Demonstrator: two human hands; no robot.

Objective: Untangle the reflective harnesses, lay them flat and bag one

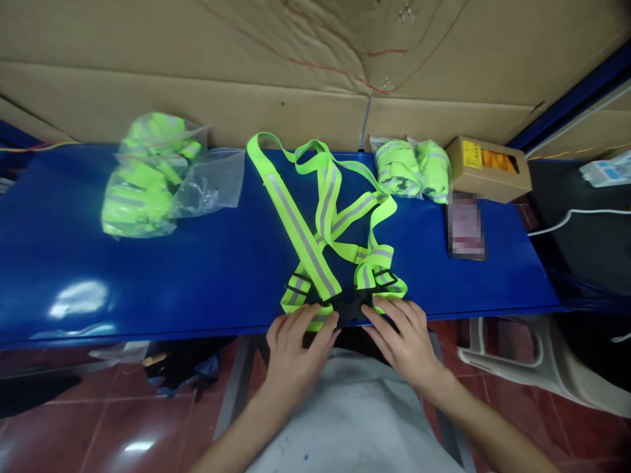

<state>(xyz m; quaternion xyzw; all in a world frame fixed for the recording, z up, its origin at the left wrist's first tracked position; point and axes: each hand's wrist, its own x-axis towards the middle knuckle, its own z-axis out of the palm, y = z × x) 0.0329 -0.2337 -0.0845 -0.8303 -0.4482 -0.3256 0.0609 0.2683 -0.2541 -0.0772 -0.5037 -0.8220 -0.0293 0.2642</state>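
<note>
A fluorescent yellow-green reflective harness [300,233] with grey stripes lies loosely looped on the blue table. Its black plastic buckle [349,307] sits at the front edge, between my hands. My left hand [300,345] is closed, thumb and fingers pinching the strap at the buckle's left end. At the buckle's right end, my right hand [405,336] is closed too, fingers over the buckle and the strap beside it. A black strap adjuster [298,284] shows on the left side and another adjuster [385,278] on the right. My fingers partly cover the buckle's ends.
Bagged harnesses [142,180] and an open clear bag [211,184] lie left on the blue table [211,276]. More bagged harnesses [411,167], a cardboard box [488,167] and a blurred phone-like rectangle [465,226] are at the right. A plastic chair [537,358] stands below right.
</note>
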